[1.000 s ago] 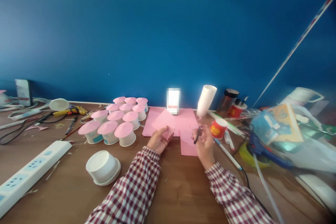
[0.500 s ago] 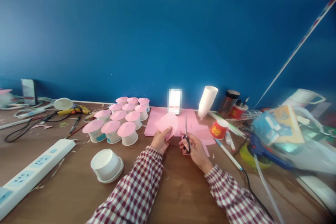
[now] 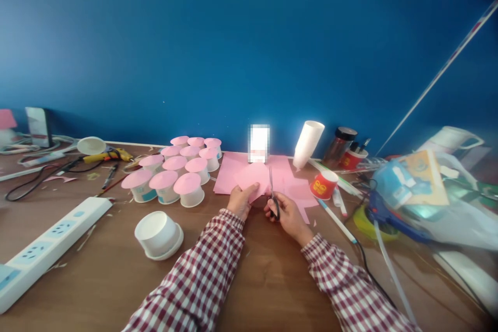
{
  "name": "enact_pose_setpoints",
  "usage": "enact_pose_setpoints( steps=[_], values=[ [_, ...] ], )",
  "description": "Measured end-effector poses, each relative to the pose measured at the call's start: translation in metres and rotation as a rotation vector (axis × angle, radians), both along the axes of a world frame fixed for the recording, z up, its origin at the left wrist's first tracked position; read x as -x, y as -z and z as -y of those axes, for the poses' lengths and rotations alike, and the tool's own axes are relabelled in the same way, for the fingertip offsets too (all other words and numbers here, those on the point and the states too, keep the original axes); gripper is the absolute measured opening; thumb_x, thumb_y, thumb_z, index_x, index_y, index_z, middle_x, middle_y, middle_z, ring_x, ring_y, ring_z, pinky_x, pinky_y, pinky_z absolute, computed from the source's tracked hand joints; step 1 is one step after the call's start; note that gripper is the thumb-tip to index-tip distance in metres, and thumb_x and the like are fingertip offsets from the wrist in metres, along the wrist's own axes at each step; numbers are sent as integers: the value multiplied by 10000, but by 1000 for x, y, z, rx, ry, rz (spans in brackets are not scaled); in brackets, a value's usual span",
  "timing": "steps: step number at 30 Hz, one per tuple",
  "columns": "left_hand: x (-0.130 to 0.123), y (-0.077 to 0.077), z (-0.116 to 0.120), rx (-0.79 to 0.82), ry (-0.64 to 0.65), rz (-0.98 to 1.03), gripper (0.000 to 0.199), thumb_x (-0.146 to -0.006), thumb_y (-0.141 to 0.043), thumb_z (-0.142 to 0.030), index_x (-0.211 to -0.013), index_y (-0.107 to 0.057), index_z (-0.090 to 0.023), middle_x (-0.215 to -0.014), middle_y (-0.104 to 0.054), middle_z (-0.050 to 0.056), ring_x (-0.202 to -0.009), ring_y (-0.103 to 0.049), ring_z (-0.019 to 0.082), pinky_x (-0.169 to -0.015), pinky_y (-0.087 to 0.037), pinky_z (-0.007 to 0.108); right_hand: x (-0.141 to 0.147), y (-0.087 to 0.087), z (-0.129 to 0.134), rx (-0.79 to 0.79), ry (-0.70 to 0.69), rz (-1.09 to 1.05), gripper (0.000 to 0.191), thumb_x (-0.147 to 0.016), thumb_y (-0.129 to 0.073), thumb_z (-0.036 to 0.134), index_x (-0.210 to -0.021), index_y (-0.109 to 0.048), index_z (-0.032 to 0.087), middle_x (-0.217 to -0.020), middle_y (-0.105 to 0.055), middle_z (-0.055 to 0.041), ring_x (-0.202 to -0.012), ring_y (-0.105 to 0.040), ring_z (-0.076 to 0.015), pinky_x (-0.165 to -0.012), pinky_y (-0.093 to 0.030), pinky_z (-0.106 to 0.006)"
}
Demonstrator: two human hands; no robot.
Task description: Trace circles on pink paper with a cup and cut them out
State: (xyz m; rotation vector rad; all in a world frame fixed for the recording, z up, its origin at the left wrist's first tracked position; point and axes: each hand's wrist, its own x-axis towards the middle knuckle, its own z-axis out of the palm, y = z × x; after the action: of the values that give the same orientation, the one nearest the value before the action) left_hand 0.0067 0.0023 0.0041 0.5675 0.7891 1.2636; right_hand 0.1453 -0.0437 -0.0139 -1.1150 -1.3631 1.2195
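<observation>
My left hand (image 3: pixel 241 201) pinches a rounded piece of pink paper (image 3: pixel 254 176) between thumb and fingers. My right hand (image 3: pixel 286 212) is closed on the dark handles of a pair of scissors (image 3: pixel 271 181), whose blades point away from me at the right edge of that piece. Beneath and behind both lie larger pink sheets (image 3: pixel 225 171). To the left stand several white cups topped with pink paper discs (image 3: pixel 189 184).
A white power strip (image 3: pixel 50 251) and upturned white cups (image 3: pixel 157 233) are at the left. On the right are a red cup (image 3: pixel 324 185), stacked white cups (image 3: pixel 308 142), a white pen (image 3: pixel 337 220), a blue glue gun (image 3: pixel 397 223) and a plastic bag (image 3: pixel 462 218).
The pink piece has turned and lowered in my left hand, and the scissors have shifted slightly left against its edge. The view has tilted down a little.
</observation>
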Motion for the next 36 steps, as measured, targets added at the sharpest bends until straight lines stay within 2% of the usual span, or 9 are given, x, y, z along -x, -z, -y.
enact_pose_setpoints(
  steps=[8, 15, 27, 36],
  values=[
    [-1, 5, -2, -3, -9, -28, 409, -583, -792, -197, -951, -650, -89, -839, -709, 88, -702, -657, 163, -575, -511, 233, -2, 3, -3, 21, 4, 14, 426, -806, -580, 464, -1106, -543, 165, -740, -601, -10, -618, -591, -115, -519, -466, -227],
    [0, 6, -3, 14, 10, -41, 397, -577, -797, -204, -927, -650, -88, -833, -708, 89, -682, -654, 156, -532, -494, 209, -2, 1, -3, 11, 8, 28, 412, -808, -583, 449, -1096, -546, 158, -728, -593, -4, -600, -583, -109, -516, -466, -229],
    [0, 10, -4, -26, 23, -25, 374, -581, -793, -198, -904, -646, -80, -807, -702, 88, -649, -641, 144, -571, -515, 230, -1, 3, -3, 12, 23, 45, 367, -789, -603, 450, -1013, -552, 163, -698, -597, -2, -585, -573, -111, -512, -469, -234],
    [-1, 13, -6, -19, 11, -13, 410, -562, -802, -200, -920, -650, -69, -809, -702, 103, -662, -649, 159, -585, -523, 239, -1, 1, -2, -4, 21, 60, 402, -807, -583, 466, -1061, -540, 158, -718, -595, -7, -600, -574, -112, -518, -477, -235]
  ],
)
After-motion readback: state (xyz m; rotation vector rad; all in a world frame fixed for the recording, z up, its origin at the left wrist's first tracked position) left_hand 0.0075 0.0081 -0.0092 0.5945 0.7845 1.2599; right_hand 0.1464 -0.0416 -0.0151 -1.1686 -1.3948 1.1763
